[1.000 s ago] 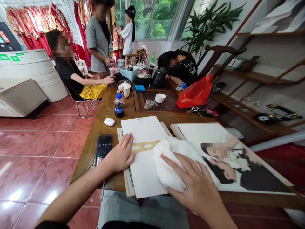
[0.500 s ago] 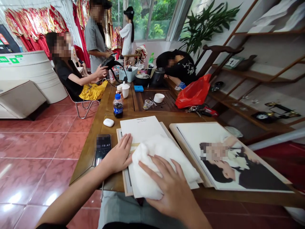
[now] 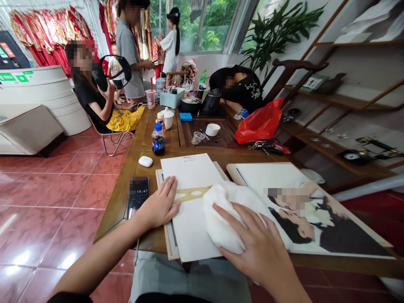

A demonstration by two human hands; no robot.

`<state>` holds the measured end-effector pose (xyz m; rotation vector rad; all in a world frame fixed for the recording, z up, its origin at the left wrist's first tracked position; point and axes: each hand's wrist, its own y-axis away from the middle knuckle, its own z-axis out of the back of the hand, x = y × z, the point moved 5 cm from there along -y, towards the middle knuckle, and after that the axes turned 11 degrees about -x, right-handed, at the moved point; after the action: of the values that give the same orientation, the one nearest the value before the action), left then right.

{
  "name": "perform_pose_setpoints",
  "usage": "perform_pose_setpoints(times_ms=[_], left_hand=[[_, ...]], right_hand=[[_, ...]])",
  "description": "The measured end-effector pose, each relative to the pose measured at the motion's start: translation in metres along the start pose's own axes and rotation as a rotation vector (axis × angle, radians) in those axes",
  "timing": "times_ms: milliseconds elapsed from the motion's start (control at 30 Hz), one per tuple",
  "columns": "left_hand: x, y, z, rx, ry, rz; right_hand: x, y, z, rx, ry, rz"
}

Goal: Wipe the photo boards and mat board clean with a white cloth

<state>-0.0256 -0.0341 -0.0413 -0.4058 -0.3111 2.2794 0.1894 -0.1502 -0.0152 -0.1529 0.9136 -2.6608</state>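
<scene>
Left hand (image 3: 162, 205) flat on board (image 3: 195, 231), right hand (image 3: 260, 240) clasping white cloth (image 3: 221, 216), shifted rightward, more yellow strip (image 3: 189, 197) showing

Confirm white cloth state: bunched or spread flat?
Bunched: the white cloth rises in a rounded lump under the right hand, which hides part of it.

Bunched fluffy white cloth (image 3: 217, 229) atop a flat, gold-banded white sheet (image 3: 192, 223).

White cloth (image 3: 222, 214) and black headset (image 3: 100, 78), shifting.
Right hand (image 3: 259, 242) is drawing the cloth back rightward over the white sheet (image 3: 195, 231), re-exposing the gold strip (image 3: 187, 197); seated person (image 3: 86, 94) is lifting the headset higher, up to head height.
</scene>
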Motion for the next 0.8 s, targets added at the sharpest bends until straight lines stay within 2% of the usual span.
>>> perform_pose_setpoints(times_ms=[133,400,500,633,800], left_hand=[[0.0,-0.001,0.0,0.028,-0.013,0.005],[0.004,0.001,-0.003,0.029,-0.002,-0.01],[0.006,0.002,-0.006,0.047,0.003,-0.031],[0.005,0.001,-0.004,0.008,0.003,-0.015],[0.002,0.0,-0.001,-0.013,0.009,-0.006]], right_hand=[[0.001,0.0,0.002,-0.018,0.03,0.025],[0.06,-0.016,-0.006,0.023,-0.114,0.134],[0.07,-0.019,-0.006,0.031,-0.157,0.141],[0.055,-0.013,-0.003,0.022,-0.137,0.153],[0.009,0.004,0.003,-0.013,-0.002,0.06]])
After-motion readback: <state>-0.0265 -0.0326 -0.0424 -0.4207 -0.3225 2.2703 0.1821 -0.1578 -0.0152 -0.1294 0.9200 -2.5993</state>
